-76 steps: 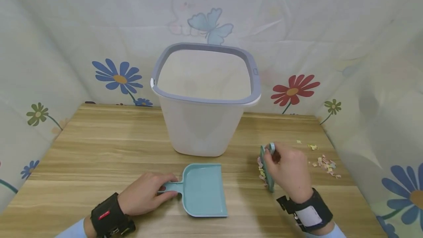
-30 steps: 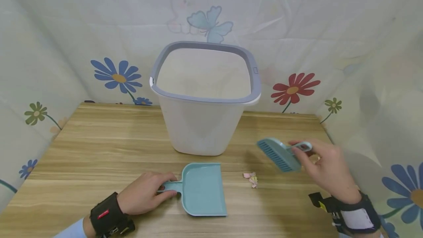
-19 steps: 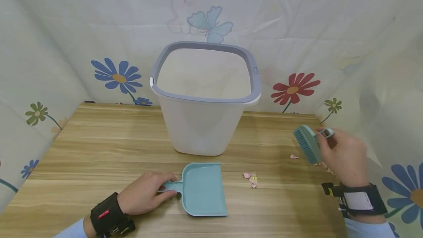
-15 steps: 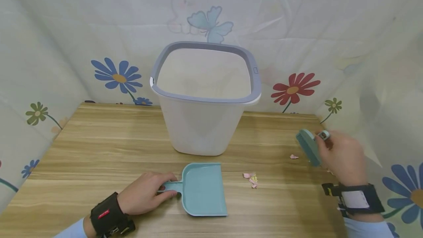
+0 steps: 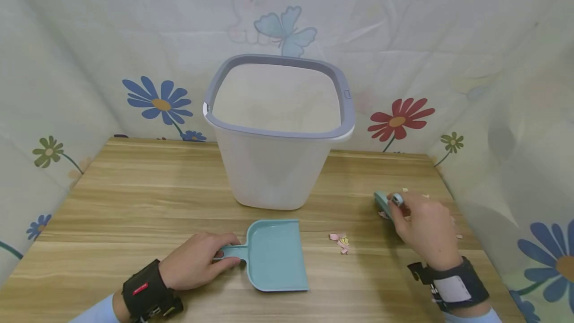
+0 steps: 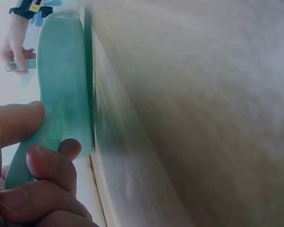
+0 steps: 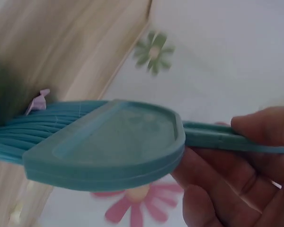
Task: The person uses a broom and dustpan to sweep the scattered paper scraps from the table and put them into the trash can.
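Observation:
My left hand (image 5: 199, 261) pinches the handle of a light teal dustpan (image 5: 277, 257), which lies on the wooden table with its straight edge facing right. In the left wrist view thumb and fingers close round that handle. My right hand (image 5: 428, 226) grips a matching hand brush (image 5: 382, 203) by its handle, at the table's right side. The right wrist view shows the brush's teal bristles (image 7: 35, 130) bent, with a pink paper scrap (image 7: 38, 101) beside them. A small pile of pink and yellow paper scraps (image 5: 341, 243) lies between dustpan and brush. More scraps are partly hidden behind my right hand.
A tall white bin (image 5: 273, 173) with a grey-blue rim stands behind the dustpan, near the table's back edge. Flower-printed cloth (image 5: 475, 88) walls the wooden table (image 5: 157, 188) at the back and sides.
The right hand lifts the brush off the small pile, carries it right to the other scraps, then brings it back left in the last half second. The dustpan and left hand stay put.

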The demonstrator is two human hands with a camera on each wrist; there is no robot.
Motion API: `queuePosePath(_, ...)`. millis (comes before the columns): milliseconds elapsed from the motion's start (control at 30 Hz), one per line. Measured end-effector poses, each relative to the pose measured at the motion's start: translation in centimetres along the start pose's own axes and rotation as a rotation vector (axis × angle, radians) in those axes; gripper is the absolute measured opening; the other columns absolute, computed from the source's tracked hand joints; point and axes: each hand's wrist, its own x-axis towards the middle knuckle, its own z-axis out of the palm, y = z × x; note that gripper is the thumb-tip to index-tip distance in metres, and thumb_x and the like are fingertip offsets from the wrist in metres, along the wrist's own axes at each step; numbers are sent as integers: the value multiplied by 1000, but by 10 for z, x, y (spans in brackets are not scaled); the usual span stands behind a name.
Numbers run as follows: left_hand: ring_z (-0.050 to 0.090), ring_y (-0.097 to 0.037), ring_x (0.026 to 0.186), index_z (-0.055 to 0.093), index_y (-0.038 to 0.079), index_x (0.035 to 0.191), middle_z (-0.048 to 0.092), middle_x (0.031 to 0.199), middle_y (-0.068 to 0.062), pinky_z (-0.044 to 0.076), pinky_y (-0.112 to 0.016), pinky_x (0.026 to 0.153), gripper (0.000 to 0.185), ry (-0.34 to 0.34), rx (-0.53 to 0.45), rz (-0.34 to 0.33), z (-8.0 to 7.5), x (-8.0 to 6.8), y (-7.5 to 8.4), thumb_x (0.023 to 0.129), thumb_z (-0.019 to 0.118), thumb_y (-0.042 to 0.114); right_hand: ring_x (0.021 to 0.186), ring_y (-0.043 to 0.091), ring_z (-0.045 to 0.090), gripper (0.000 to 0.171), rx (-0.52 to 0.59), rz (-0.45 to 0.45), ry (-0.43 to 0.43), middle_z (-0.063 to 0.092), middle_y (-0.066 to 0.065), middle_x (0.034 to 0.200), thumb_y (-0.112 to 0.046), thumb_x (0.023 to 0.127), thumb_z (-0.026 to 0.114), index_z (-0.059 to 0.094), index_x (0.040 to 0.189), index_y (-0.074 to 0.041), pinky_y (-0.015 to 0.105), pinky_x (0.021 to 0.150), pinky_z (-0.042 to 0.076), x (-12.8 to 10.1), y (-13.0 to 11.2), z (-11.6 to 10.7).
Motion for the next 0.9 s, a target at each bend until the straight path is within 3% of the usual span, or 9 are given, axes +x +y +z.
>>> queuePosePath(200,40,6,58,71,26,111,59,78,20,36,-16,53,23,-6,-23,4,-1,0,2,100,66,46,57,18,70,9,60,-54,38,75,12,74,-1,81,81,73,81,0,33,48,54,-3,-45,10)
queuePosePath(533,42,7,58,71,24,109,64,83,20,36,-16,53,23,-8,-22,23,0,0,4,101,66,45,54,0,58,8,179,-89,105,69,-1,67,-4,81,77,72,77,-8,17,49,45,-1,-105,21)
queuePosePath(733,38,7,56,71,24,110,63,82,20,33,-16,51,25,-20,-30,17,-1,0,3,101,65,46,49,-6,48,14,303,-49,156,60,-7,57,-2,79,75,68,71,-12,11,45,37,6,-132,30)
queuePosePath(900,32,6,53,71,25,110,57,74,21,29,-15,50,25,-20,-23,19,-1,0,3,101,65,47,48,-4,54,9,437,46,162,69,-2,62,2,81,72,75,78,-6,12,45,43,11,-139,30)
